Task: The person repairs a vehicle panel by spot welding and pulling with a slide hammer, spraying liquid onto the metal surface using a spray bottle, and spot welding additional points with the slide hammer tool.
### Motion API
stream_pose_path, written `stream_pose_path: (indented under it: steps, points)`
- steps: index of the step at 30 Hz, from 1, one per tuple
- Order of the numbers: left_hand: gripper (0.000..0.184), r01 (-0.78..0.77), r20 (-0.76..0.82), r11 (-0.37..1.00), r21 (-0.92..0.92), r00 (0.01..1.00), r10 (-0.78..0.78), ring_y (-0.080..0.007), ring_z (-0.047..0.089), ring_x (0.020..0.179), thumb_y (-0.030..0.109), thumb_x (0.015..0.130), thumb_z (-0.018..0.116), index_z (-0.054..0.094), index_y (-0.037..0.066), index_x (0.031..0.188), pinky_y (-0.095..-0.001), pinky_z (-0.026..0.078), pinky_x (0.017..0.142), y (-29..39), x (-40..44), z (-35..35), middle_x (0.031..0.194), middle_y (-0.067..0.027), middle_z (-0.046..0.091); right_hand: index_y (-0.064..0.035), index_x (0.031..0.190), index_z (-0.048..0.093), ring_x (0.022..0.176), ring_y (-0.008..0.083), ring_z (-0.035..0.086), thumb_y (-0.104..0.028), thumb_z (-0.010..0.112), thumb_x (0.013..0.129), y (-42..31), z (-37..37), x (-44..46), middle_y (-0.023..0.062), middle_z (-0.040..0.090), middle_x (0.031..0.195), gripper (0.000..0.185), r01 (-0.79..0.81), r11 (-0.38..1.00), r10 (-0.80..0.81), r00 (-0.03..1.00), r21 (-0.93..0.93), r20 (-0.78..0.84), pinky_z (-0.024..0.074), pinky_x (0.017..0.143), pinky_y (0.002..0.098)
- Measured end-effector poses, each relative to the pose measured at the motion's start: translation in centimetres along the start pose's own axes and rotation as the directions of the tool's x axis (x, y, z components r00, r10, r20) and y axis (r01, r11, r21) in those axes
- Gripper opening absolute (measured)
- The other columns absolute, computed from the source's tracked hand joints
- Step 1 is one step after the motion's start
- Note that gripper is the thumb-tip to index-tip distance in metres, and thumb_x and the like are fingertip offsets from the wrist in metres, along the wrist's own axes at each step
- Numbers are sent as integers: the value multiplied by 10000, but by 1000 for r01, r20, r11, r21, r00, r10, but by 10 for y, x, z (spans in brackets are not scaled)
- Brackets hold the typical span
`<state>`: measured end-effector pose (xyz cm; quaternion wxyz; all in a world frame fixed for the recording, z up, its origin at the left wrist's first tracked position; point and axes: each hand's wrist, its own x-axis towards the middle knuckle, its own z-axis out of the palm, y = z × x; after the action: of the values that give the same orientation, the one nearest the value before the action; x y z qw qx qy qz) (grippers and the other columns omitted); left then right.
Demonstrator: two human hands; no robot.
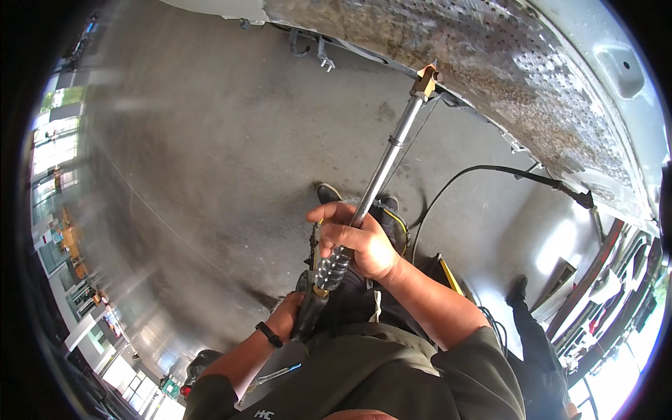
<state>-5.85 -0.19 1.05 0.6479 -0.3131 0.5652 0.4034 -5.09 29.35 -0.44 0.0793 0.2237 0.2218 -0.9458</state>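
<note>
I hold a long slide hammer dent puller with a bright metal rod (381,168) slanting up and to the right. My left hand (285,316), with a dark band at its wrist, is closed around the black rear handle (308,318). My right hand (367,245) curls around the rod beside the ridged metal slide weight (334,266); its index finger is partly extended. At the far end, a copper-coloured head (424,82) with a pointed tip meets the edge of a scraped metal vehicle panel (483,66). Whether the tip touches or hooks it, I cannot tell.
A thick black cable (483,168) arcs from a clamp-like end (581,198) at the panel down towards my legs. My shoes (327,192) stand on the grey floor (210,140). Another person's leg (537,343) is at right, near a rack of parts (616,280).
</note>
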Motion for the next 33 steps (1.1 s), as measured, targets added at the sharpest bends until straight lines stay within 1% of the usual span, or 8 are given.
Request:
stream_pose_path:
  steps: [15, 17, 22, 25, 27, 29, 32, 33]
  points:
    - [528, 97, 9, 994, -44, 995, -96, -244, 699, 618, 582, 1066, 428, 622, 91, 1074, -397, 612, 587, -9, 3, -11, 816, -91, 685, 72, 1293, 589, 764, 199, 674, -101, 664, 887, -11, 1, -3, 77, 674, 784, 448, 26, 997, -25, 1000, 71, -12, 553, 773, 332]
    - [549, 128, -36, 989, -77, 991, -131, -247, 700, 622, 598, 1056, 421, 629, 90, 1057, -401, 613, 602, -8, -4, -4, 816, -96, 690, 69, 1357, 544, 742, 212, 674, -117, 667, 894, -27, -12, 7, 71, 673, 765, 513, 305, 927, -297, 952, -216, 72, 558, 771, 359]
    - [584, 48, -27, 999, 0, 998, -48, -257, 702, 620, 622, 1054, 396, 637, 90, 1056, -400, 612, 624, -19, 5, -13, 803, -101, 695, 8, 1405, 545, 722, 184, 665, -191, 663, 963, -126, -45, 53, 41, 653, 753, 499, 237, 969, -239, 971, 70, 20, 548, 786, 374]
    - [607, 48, -28, 999, 18, 999, -47, -249, 702, 620, 632, 1064, 370, 642, 90, 1065, -392, 611, 610, -21, 0, -15, 803, -96, 695, 34, 1359, 528, 732, 197, 690, -296, 732, 925, -63, -36, 36, 78, 678, 838, 582, 364, 923, -371, 927, 124, 44, 569, 686, 325]
    - [600, 71, -34, 997, -8, 997, -72, -242, 701, 618, 616, 1072, 363, 646, 88, 1073, -383, 608, 591, -13, -11, -10, 795, -92, 694, 33, 1341, 518, 754, 191, 681, -266, 745, 896, 6, -5, -3, 86, 668, 821, 582, 154, 986, -147, 984, -57, 101, 559, 743, 333]
    - [569, 130, -39, 988, -85, 990, -133, -236, 700, 614, 579, 1079, 367, 650, 86, 1083, -372, 604, 571, -6, -30, 4, 781, -88, 692, 62, 1243, 608, 743, 210, 662, -126, 672, 936, 31, 7, -21, 82, 654, 805, 366, 27, 996, -31, 998, 81, 49, 544, 777, 356]
    - [446, 93, 4, 995, -37, 996, -93, -174, 697, 791, 376, 1095, 366, 663, 66, 1214, -339, 579, 753, -7, -34, -5, 1001, -69, 744, 73, 1307, 585, 785, 198, 659, -123, 666, 939, 33, 9, -23, 70, 648, 806, 425, 1, 998, -4, 999, 66, 51, 538, 793, 348]
    - [457, 93, 3, 995, -48, 996, -93, -188, 694, 727, 423, 1088, 378, 661, 72, 1166, -344, 583, 686, -8, -35, -4, 911, -70, 722, 72, 1308, 585, 785, 196, 659, -123, 667, 936, 29, 11, -21, 71, 649, 809, 427, 15, 997, -19, 998, 70, 54, 538, 793, 347]
